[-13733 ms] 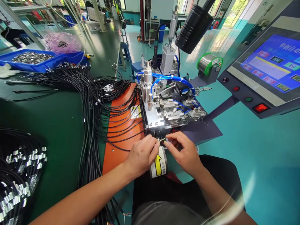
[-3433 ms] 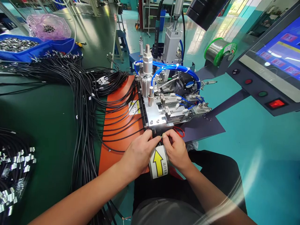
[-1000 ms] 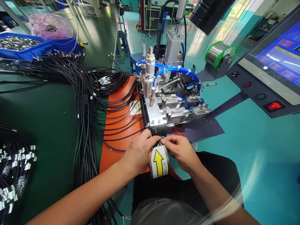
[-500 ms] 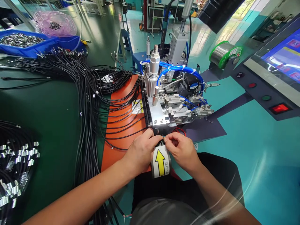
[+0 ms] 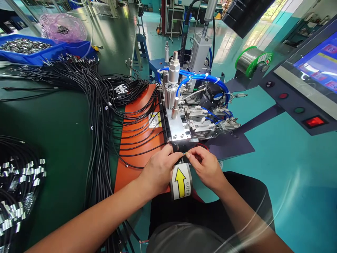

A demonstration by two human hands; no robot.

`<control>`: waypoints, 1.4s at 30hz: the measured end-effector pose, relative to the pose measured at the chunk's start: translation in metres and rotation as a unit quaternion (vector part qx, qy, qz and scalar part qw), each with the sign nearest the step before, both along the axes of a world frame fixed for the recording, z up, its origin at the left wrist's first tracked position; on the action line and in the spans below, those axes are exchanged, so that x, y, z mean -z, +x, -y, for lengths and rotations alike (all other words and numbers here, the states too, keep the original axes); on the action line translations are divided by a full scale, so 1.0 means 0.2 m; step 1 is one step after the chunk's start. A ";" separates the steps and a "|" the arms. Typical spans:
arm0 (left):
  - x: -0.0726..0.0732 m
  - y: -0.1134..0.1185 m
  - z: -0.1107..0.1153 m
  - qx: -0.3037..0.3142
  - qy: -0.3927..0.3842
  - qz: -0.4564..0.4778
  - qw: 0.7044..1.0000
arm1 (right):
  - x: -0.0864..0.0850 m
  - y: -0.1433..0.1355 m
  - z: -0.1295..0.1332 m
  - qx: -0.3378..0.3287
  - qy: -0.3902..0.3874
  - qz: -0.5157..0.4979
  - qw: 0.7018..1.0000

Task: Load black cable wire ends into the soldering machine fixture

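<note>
I sit above a blue-green floor [image 5: 297, 196], with a dark green worktop [image 5: 63, 140] running from near left to far. An orange panel [image 5: 129, 175] lies between it and the machine [image 5: 175, 130], crossed by black cables [image 5: 98, 119] in a thick bundle. Far left are a blue tray [image 5: 52, 52] of small metal parts and a pink bag [image 5: 77, 28]; to the right, a solder spool [image 5: 249, 60] and a control panel [image 5: 297, 93]. The tiny wire ends [image 5: 184, 154] are at the machine's near edge, just beyond a roller [image 5: 181, 182] bearing a yellow arrow. My right hand [image 5: 207, 167] pinches them between thumb and forefinger. My left hand [image 5: 160, 168] has its thumb beside them; its grip is hidden, so I cannot tell. The wires are too small to count; the screen is cut off.
</note>
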State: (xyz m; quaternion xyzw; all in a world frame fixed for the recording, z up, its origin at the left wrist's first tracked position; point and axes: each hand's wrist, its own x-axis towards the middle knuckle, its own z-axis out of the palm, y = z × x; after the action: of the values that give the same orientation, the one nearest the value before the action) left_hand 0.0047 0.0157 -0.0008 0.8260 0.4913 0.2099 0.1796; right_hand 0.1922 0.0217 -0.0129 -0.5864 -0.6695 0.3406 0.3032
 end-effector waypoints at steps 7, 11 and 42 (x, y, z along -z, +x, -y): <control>0.00 0.00 -0.01 0.000 0.000 0.001 1.000 | 0.01 0.00 -0.04 -0.037 -0.017 -0.036 0.999; 0.01 0.00 -0.01 0.004 0.001 0.002 1.000 | 0.00 0.00 -0.04 -0.039 0.001 -0.050 0.998; 0.01 -0.01 -0.01 0.004 -0.009 -0.026 1.000 | -0.01 -0.04 -0.04 0.000 -0.009 -0.031 0.999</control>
State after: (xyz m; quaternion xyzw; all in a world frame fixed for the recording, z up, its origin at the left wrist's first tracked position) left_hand 0.0023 0.0177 -0.0036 0.8316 0.4943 0.1826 0.1753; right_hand 0.1843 0.0303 -0.0111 -0.5780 -0.6567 0.3651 0.3184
